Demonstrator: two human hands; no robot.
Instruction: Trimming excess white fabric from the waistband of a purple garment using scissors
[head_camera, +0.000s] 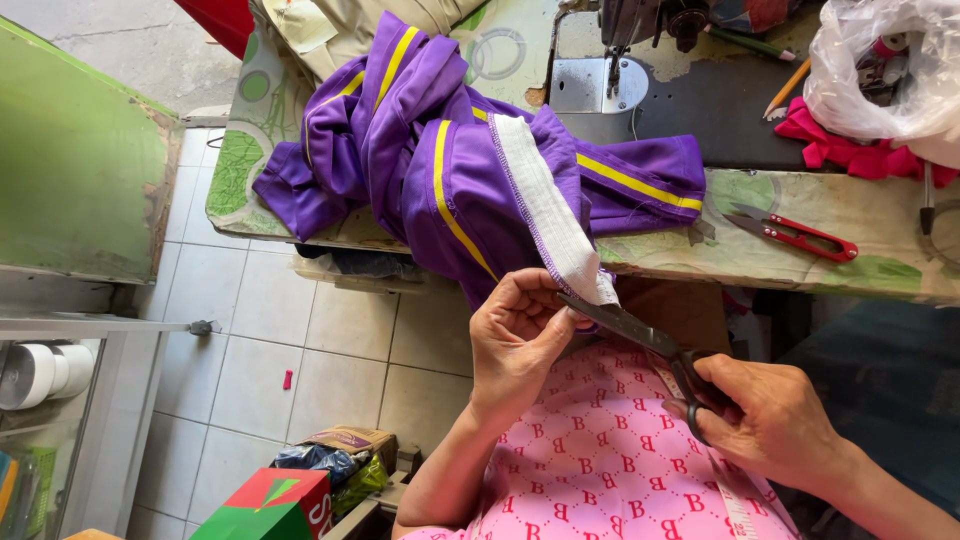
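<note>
A purple garment (430, 150) with yellow stripes lies heaped on the sewing table and hangs over its front edge. A white elastic band (545, 205) is sewn along its hanging end. My left hand (515, 335) pinches the lower end of that band and the purple cloth. My right hand (765, 415) grips the handles of dark scissors (625, 325), whose blades point left and touch the band's end beside my left fingers.
Small red-handled snips (800, 235) lie on the table (860, 265) at right, near pink cloth (850, 150) and a clear plastic bag (885, 65). A sewing machine (640, 25) stands at the back. Boxes and bags (300, 485) sit on the tiled floor. A green panel (70, 170) stands left.
</note>
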